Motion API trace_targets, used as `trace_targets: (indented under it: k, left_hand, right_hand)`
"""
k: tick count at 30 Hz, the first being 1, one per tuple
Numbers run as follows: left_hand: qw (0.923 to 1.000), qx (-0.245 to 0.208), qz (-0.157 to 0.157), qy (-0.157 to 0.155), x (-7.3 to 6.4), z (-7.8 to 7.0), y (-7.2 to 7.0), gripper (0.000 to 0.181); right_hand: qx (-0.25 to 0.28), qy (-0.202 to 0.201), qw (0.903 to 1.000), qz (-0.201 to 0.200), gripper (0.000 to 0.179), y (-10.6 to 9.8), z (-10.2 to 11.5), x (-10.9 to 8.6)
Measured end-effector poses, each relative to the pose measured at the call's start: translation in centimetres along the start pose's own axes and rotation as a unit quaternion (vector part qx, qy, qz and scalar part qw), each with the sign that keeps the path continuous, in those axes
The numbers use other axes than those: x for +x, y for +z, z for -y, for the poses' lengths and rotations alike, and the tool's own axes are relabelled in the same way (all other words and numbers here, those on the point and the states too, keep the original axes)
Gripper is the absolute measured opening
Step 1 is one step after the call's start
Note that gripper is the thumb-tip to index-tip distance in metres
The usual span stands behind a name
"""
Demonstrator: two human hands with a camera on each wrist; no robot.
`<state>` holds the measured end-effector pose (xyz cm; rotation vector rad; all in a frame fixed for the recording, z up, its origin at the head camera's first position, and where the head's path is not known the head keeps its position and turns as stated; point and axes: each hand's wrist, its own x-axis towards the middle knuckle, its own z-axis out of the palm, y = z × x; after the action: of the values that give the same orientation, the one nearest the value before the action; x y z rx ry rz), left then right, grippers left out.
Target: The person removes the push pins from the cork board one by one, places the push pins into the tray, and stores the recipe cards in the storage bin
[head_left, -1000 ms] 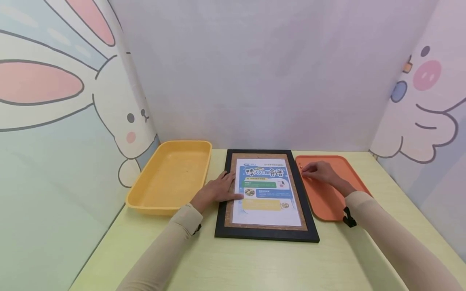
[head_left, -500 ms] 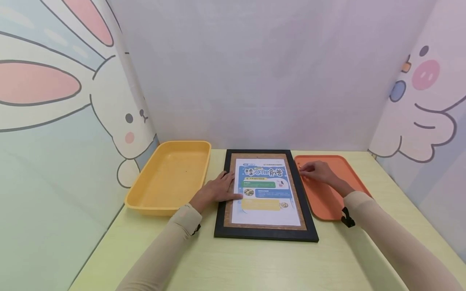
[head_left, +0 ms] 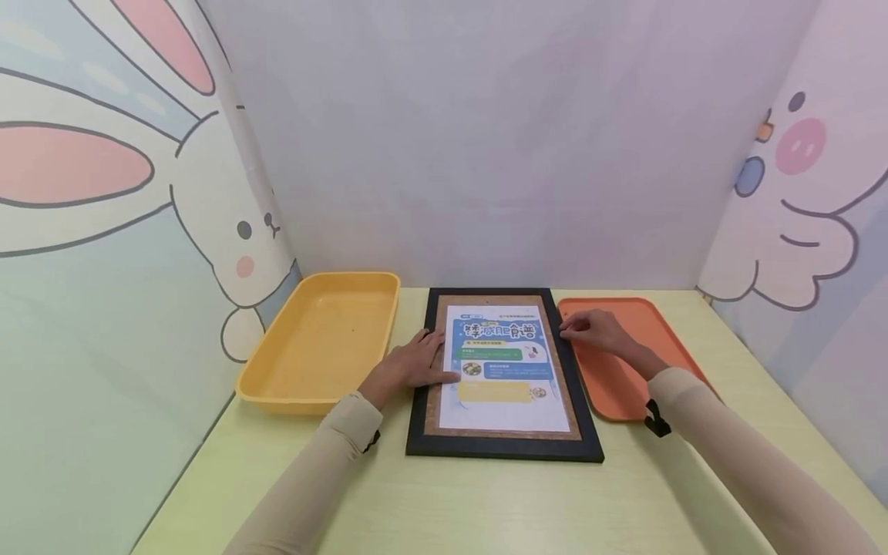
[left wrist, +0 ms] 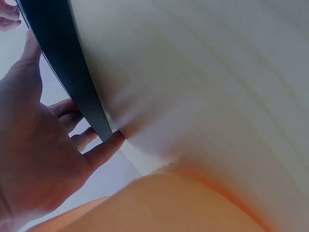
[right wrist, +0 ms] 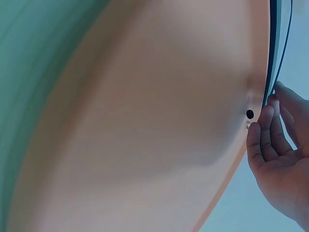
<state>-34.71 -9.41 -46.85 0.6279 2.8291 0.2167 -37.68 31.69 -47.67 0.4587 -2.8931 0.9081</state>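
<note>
My left hand (head_left: 412,362) rests on the left side of a black-framed corkboard (head_left: 505,447), with its thumb on the edge of a printed poster sheet (head_left: 499,416). In the left wrist view, the fingers of this hand reach over the black frame (left wrist: 72,63). My right hand (head_left: 595,333) hovers at the board's right edge, beside the orange tray (head_left: 617,393). Its thumb and fingertips are brought together; whether something small is between them is hidden. The right wrist view shows a small dark round thing (right wrist: 249,114) on the tray, close to the fingers.
A yellow tray (head_left: 326,339) stands to the left of the board. Behind the table (head_left: 486,501) is a pale wall (head_left: 486,139), with cartoon-printed panels at both sides. A few tiny bits lie near the orange tray's far left corner.
My right hand has shifted slightly left, from over the orange tray to the board's right edge. The left hand stays on the board, and the head view has tilted a little.
</note>
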Motion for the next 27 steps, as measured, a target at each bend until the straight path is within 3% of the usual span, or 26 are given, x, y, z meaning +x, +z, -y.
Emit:
trace_targets:
  k: [15, 27]
  left_hand:
    - [0.9978, -0.047, -0.047, 0.001, 0.1, 0.5, 0.7, 0.112]
    - [0.9974, -0.036, -0.06, -0.016, 0.2, 0.9, 0.8, 0.122]
  right_hand:
    - [-0.006, -0.015, 0.9997, 0.016, 0.022, 1.0, 0.7, -0.1]
    - [-0.012, -0.019, 0.9997, 0.008, 0.024, 1.5, 0.9, 0.1]
